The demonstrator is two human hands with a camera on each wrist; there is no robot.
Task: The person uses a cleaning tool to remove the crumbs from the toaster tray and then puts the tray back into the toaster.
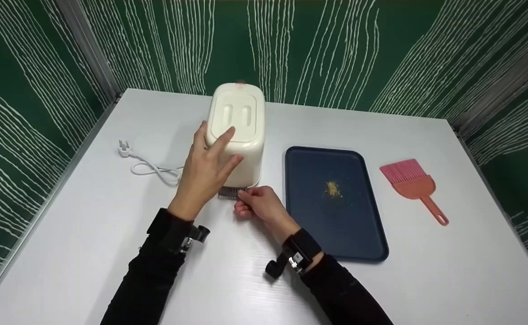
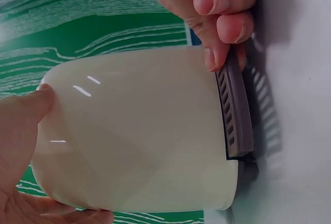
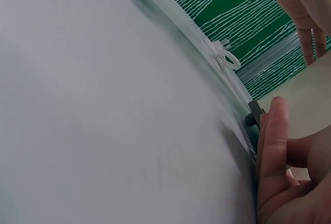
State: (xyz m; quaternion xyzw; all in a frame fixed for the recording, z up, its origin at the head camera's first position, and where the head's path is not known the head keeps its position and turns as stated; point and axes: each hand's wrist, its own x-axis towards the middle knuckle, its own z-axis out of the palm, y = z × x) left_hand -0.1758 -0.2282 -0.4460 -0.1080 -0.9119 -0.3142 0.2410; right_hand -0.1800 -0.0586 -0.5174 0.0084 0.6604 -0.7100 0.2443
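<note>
A cream toaster (image 1: 241,158) with a lid on top stands on the white table. My left hand (image 1: 203,164) holds its upper part, with spread fingers over the top edge and along the left side. Low on the near end, a grey-brown slotted crumb tray (image 2: 237,113) sits at the base. My right hand (image 1: 264,205) pinches the right end of this tray between thumb and fingers. In the right wrist view, the right hand's fingers (image 3: 274,146) hide most of the tray.
To the right lies a dark blue tray (image 1: 336,230) with a small heap of crumbs (image 1: 333,189) on it. Farther right is a pink-bristled brush (image 1: 413,185) with an orange handle. The white power cord and plug (image 1: 124,149) lie left of the toaster. Green walls border the table.
</note>
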